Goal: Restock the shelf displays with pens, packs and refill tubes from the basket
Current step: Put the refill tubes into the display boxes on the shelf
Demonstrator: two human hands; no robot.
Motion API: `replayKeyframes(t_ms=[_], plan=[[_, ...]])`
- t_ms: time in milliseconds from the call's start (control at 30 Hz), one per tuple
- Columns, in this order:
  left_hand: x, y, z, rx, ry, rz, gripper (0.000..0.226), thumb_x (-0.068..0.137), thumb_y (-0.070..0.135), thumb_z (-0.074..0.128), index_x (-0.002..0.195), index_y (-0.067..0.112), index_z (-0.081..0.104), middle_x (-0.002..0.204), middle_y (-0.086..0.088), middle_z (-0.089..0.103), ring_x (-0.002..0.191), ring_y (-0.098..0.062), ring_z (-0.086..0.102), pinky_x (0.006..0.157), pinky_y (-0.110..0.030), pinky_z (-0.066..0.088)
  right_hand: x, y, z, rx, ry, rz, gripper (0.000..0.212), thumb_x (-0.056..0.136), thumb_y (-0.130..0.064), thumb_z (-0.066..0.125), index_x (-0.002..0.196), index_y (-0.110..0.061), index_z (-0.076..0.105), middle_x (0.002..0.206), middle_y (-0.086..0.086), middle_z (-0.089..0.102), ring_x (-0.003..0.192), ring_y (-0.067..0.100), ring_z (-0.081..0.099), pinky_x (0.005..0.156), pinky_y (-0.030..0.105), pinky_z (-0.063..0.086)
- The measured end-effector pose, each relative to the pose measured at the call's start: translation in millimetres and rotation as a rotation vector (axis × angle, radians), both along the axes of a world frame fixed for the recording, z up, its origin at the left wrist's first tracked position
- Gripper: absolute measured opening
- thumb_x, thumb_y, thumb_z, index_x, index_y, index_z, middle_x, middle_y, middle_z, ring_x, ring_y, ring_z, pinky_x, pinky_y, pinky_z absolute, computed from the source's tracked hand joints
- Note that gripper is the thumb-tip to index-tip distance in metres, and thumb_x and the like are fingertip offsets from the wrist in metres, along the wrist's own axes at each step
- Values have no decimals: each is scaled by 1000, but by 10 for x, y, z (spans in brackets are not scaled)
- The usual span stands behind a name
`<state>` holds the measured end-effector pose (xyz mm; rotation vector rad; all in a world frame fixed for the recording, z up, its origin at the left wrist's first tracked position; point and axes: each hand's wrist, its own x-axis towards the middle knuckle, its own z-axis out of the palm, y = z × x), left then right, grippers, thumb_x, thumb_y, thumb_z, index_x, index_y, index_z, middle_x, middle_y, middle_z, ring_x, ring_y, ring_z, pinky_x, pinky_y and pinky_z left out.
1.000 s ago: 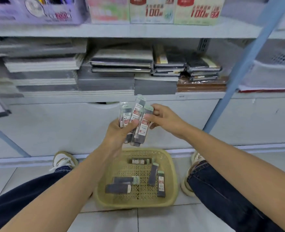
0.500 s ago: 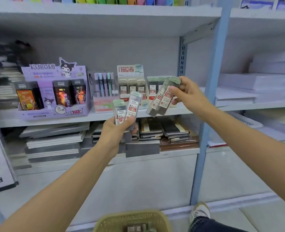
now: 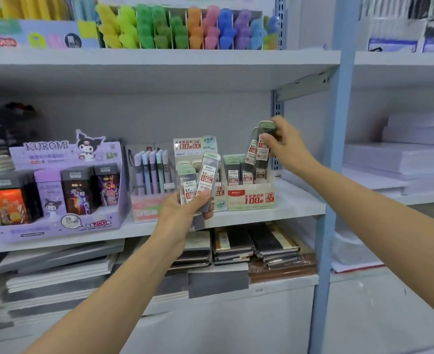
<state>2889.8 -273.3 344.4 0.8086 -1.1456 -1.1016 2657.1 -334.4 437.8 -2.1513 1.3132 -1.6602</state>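
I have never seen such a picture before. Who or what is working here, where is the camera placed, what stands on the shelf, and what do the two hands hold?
No machine works here: a person restocks a shop shelf with bare hands. The one camera sits on the person's head and looks forward and down, so both forearms reach in from below. The left hand holds a few refill tubes. The right hand holds two more tubes just above the 0.7 display box, where similar tubes already stand. Left of it are a 0.5 display box, a pen display and a purple Kuromi display. Notebooks lie on the shelf below.
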Motion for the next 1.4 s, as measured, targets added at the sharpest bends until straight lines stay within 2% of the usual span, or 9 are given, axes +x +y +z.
replayKeyframes(t_ms=[67, 233, 400, 533, 767, 1067, 1167, 1267, 1400], plan=[[-1, -59, -8, -6, -1, -14, 19, 82, 19, 73, 100, 13, 69, 86, -4, 76, 67, -13, 69, 60, -22, 56, 13, -97, -11, -3, 76, -30, 16, 98, -16, 51, 113, -11, 50, 106, 11, 64, 98, 27, 63, 84, 45, 55], [-17, -129, -87, -6, -13, -44, 24, 79, 22, 74, 101, 13, 69, 83, -5, 75, 67, -15, 66, 64, -27, 59, 6, -249, -87, 86, 235, -33, 24, 98, -22, 53, 122, -17, 51, 109, 4, 62, 98, 20, 60, 80, 33, 49], [-65, -128, -121, 24, 7, -43, 31, 76, 22, 76, 105, 14, 68, 88, -6, 76, 68, -15, 69, 60, -24, 56, 8, -248, -105, 92, 68, 23, 28, 96, -18, 55, 124, -13, 51, 116, 9, 63, 104, 24, 63, 84, 41, 57], [-87, -118, -100, 30, 15, -35, 39, 68, 27, 78, 103, 14, 67, 85, -6, 76, 68, -15, 69, 59, -24, 56, 29, -230, -133, 82, -4, 48, 25, 95, -16, 57, 119, -11, 53, 114, 11, 64, 102, 23, 65, 81, 39, 59], [-104, -99, -102, 42, 23, -38, 39, 67, 27, 78, 103, 15, 68, 88, -6, 76, 69, -15, 70, 60, -24, 56, -2, -232, -276, 58, 82, 47, 14, 94, -19, 60, 106, -20, 53, 107, 8, 65, 90, 19, 67, 73, 28, 58], [-129, -83, -88, 42, 41, -37, 39, 63, 28, 78, 99, 17, 68, 86, -3, 76, 68, -14, 71, 58, -23, 56, -208, -192, -130, 15, 28, 58, 13, 95, -16, 57, 107, -12, 54, 100, 1, 65, 95, 17, 65, 73, 22, 56], [-145, -88, -84, 44, 38, -32, 39, 63, 29, 79, 99, 17, 68, 86, -4, 76, 68, -14, 71, 58, -24, 56, -265, -193, -148, -1, 28, 51, 15, 96, -14, 54, 110, -8, 53, 97, 2, 65, 91, 14, 64, 77, 27, 58], [-174, -100, -91, 56, 42, -39, 42, 65, 28, 79, 103, 15, 67, 88, -5, 76, 68, -14, 71, 58, -25, 56, -244, -205, -210, -6, 51, 13, 14, 96, -13, 53, 110, -8, 53, 103, 9, 64, 94, 23, 62, 85, 35, 54], [-212, -111, -105, 51, 18, -45, 38, 70, 27, 78, 105, 16, 66, 89, -3, 76, 69, -13, 71, 58, -24, 56, -151, -260, -326, 18, 112, 10, 18, 96, -12, 55, 113, -14, 52, 110, 2, 62, 99, 18, 59, 83, 27, 49]])
